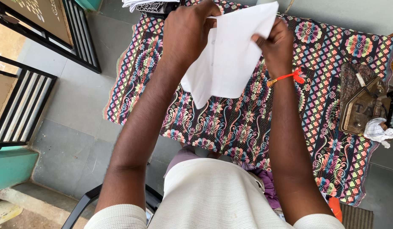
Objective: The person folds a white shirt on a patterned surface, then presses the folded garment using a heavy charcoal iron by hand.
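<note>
Far left we see a black metal gate (39, 38) and grey floor (73, 127), well apart from the work. Next, our left hand (186, 29) is clenched on the upper left edge of a white cloth (230, 55), fingers curled over the top so the fingertips are hidden. The cloth hangs in the air between both hands, above the patterned table cover (230, 123), not touching it as far as we can tell. It looks light, thin and soft: it drapes down to a loose point at the bottom and creases where we pinch it, so we judge it limp with no stiffness of its own. It seems folded, with a faint row of small marks near the left side, maybe buttons, too small to tell. Not fragile, not slippery by the look of it; a pinch at the top edge or corners holds it best, since a mid-panel hold would let it sag. Our right hand (277, 46) pinches the right edge, thumb in front, an orange thread (290, 76) tied at the wrist. At the top edge a pile of folded clothes (147, 5) sits on the cover. Far right, a heavy old iron (362, 108) rests on the cover, with a small white rag (379, 132) touching its near side.
</note>
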